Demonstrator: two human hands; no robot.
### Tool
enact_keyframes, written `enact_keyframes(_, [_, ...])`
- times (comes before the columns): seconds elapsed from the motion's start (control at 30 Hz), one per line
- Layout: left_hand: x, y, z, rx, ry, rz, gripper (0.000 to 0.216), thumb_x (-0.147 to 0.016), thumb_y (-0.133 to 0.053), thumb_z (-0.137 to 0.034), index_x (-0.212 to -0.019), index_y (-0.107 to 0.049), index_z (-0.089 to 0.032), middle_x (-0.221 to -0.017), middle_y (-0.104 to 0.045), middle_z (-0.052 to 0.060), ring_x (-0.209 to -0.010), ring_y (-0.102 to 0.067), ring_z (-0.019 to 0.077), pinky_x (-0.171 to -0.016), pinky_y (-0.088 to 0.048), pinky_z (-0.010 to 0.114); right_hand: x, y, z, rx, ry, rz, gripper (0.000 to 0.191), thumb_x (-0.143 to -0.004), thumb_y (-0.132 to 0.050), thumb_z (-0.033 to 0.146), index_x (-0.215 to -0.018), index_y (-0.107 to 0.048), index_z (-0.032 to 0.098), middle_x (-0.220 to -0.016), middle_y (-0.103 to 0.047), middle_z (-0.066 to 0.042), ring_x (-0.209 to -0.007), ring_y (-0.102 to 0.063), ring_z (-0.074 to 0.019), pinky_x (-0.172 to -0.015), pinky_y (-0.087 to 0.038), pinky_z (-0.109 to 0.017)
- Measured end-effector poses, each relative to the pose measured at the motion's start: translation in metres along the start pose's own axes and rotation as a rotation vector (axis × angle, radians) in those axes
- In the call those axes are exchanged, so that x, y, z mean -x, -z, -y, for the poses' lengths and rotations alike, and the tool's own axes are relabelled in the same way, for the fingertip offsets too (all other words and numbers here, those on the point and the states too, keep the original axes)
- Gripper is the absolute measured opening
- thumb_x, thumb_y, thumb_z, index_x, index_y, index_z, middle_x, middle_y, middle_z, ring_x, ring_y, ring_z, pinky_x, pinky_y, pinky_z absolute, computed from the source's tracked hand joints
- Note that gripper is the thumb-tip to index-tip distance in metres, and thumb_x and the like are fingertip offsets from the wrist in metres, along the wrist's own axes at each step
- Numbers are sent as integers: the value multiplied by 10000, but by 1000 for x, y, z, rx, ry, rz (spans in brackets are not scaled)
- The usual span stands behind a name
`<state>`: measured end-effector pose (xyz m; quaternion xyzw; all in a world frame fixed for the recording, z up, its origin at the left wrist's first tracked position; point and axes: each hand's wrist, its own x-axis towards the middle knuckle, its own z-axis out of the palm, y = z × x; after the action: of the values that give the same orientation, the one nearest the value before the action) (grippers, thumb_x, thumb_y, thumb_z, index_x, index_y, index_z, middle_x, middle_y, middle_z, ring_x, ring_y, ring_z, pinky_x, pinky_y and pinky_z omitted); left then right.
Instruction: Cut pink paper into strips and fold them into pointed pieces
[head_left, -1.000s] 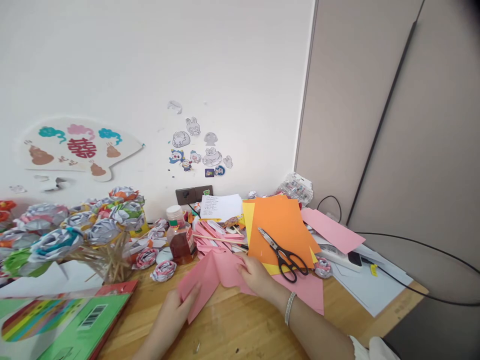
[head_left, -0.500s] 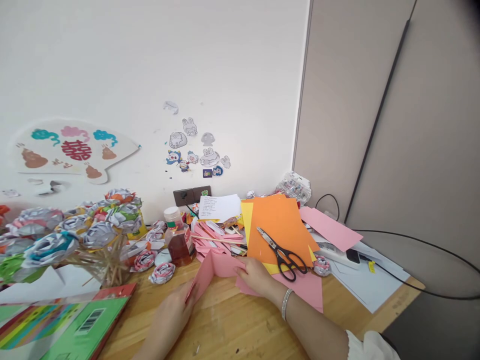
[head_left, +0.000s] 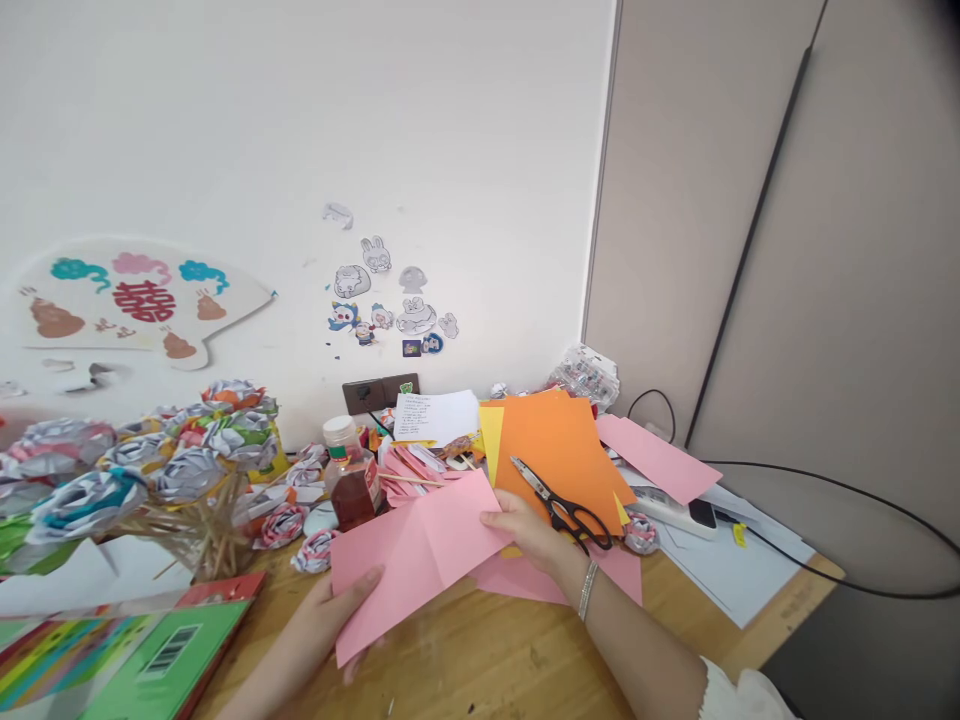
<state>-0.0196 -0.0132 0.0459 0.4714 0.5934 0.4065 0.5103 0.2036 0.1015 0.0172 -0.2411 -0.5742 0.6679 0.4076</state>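
A pink sheet of paper [head_left: 409, 560] with a crease down its middle is spread between my two hands above the wooden table. My left hand [head_left: 341, 610] grips its left end, thumb on top and fingers underneath. At the right end, my right hand [head_left: 525, 525] pinches the paper near the edge. Black-handled scissors [head_left: 562, 505] rest on the orange sheets [head_left: 551, 435] just beyond my right hand. More pink paper [head_left: 525, 580] lies flat under my right wrist.
Paper flowers on sticks [head_left: 202, 450] crowd the left, behind a colored paper pack [head_left: 142, 660]. A jar of reddish-brown liquid [head_left: 351, 475] stands near the wall. Rightward lie a power strip [head_left: 675, 513], white sheets [head_left: 731, 575], a pink sheet [head_left: 660, 460] and a black cable [head_left: 847, 490].
The pink sheet was folded upright at its crease; now it is opened out, raised and tilted toward me. My left hand has moved left, and my right hand slightly right and up.
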Motion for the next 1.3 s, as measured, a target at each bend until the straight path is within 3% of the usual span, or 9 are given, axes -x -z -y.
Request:
enact_keyframes(0.3, [6, -3, -13, 108, 19, -65, 395, -625, -617, -519, -544, -541, -140, -363, -589, 3, -231, -405, 45, -265, -289, 133, -4, 0, -6, 19, -30, -1, 404, -603, -700, 346, -933, -606, 132, -850, -618, -45, -744, -549, -156, -635, -407, -241])
enact_keyframes(0.93, [4, 3, -7, 204, 9, -4, 390, -662, -609, -486, -484, -546, -145, -290, -518, -27, -205, -336, 29, -267, -248, 133, -4, 0, -6, -108, -21, -56, 322, -597, -705, 276, -875, -605, 147, -717, -588, -9, -546, -480, -90, -507, -339, -197])
enact_keyframes(1.07, [3, 1, -5, 165, 14, -9, 381, -643, -616, -500, -543, -539, -141, -372, -584, 0, -223, -379, 41, -270, -257, 146, -2, -1, -5, -77, -42, -78, 333, -576, -713, 291, -854, -601, 146, -703, -584, -5, -567, -489, -100, -501, -337, -194])
enact_keyframes(1.2, [6, -3, -6, 91, 11, 15, 383, -683, -551, -526, -735, -547, -147, -453, -622, 13, -286, -465, 91, -319, -337, 183, 0, 1, -8, -27, -90, -113, 332, -582, -694, 289, -864, -601, 141, -645, -566, 9, -546, -476, -98, -498, -337, -196])
enact_keyframes(1.3, [8, 7, -9, -79, 0, -34, 383, -701, -516, -520, -812, -557, -155, -491, -623, 14, -376, -540, 148, -391, -400, 232, 0, 2, -10, 1, -110, -128, 314, -584, -671, 280, -857, -604, 138, -652, -573, 1, -573, -491, -113, -515, -351, -206])
